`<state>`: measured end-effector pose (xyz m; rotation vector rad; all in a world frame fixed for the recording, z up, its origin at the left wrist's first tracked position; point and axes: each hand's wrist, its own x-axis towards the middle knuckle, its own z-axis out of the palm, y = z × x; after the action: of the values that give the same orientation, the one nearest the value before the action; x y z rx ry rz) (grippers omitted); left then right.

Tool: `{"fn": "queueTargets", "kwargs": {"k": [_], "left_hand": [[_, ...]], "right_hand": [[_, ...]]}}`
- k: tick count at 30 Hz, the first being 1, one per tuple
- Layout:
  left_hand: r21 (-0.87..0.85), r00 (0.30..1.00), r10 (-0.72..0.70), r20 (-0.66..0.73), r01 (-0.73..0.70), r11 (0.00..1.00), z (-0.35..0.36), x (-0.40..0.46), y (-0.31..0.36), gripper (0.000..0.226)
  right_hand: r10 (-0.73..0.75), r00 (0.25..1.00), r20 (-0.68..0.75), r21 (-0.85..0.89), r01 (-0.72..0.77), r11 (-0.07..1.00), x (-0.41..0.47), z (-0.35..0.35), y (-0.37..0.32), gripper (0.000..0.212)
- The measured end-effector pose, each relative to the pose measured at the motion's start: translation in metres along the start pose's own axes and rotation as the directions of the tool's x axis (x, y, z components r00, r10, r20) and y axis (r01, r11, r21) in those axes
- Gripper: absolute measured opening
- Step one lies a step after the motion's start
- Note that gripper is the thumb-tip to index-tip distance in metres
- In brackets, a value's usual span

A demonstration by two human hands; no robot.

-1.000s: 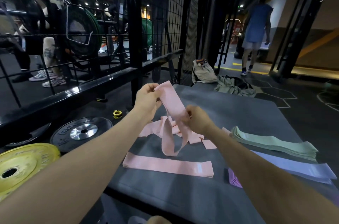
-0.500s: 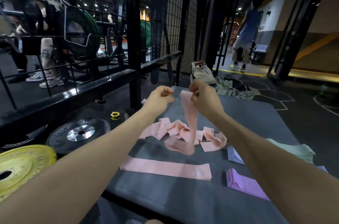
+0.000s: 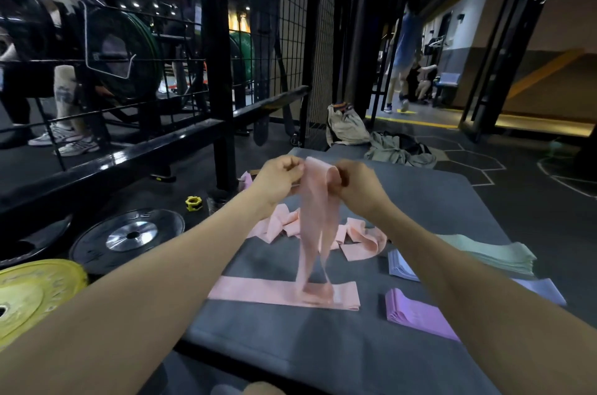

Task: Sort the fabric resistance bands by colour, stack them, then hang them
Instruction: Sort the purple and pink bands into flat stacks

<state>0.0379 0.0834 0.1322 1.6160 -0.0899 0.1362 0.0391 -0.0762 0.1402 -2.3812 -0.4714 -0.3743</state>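
A grey gym mat [image 3: 323, 346] lies beside a black rack. Above it the left hand [image 3: 280, 180] and right hand [image 3: 361, 185] each pinch the top of a pink band loop [image 3: 315, 226], whose lower end touches a flat pink band [image 3: 258, 293]. Right of that flat band lie purple bands [image 3: 416, 314], lavender bands [image 3: 400, 267] and green bands [image 3: 491, 252]; behind it, a loose pink pile [image 3: 361, 241].

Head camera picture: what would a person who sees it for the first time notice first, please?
First, the two hands at the centre: the left hand and the right hand pinch the top of a pink band that hangs down as a loop over a flat pink band on the grey mat. Next, the yellow weight plate at the lower left, and the green and purple band stacks at the right.
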Motion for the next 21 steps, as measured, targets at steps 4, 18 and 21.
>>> {"fn": "queueTargets", "kwargs": {"k": [4,18,21], "left_hand": [[0.172,0.993,0.023,-0.118,-0.002,0.985,-0.014,0.005,-0.008,0.021],[-0.087,0.990,-0.139,0.021,0.141,0.986,0.003,-0.015,0.011,0.023],[-0.099,0.989,-0.147,-0.005,0.146,0.984,-0.003,-0.017,0.009,0.014]], "right_hand": [[0.055,0.992,-0.116,0.091,-0.045,0.995,0.004,-0.003,0.001,0.007],[-0.136,0.991,-0.015,0.142,0.137,0.980,0.005,0.007,-0.021,0.009],[-0.174,0.976,0.129,0.236,0.141,0.962,0.003,0.009,-0.018,0.020]]}}
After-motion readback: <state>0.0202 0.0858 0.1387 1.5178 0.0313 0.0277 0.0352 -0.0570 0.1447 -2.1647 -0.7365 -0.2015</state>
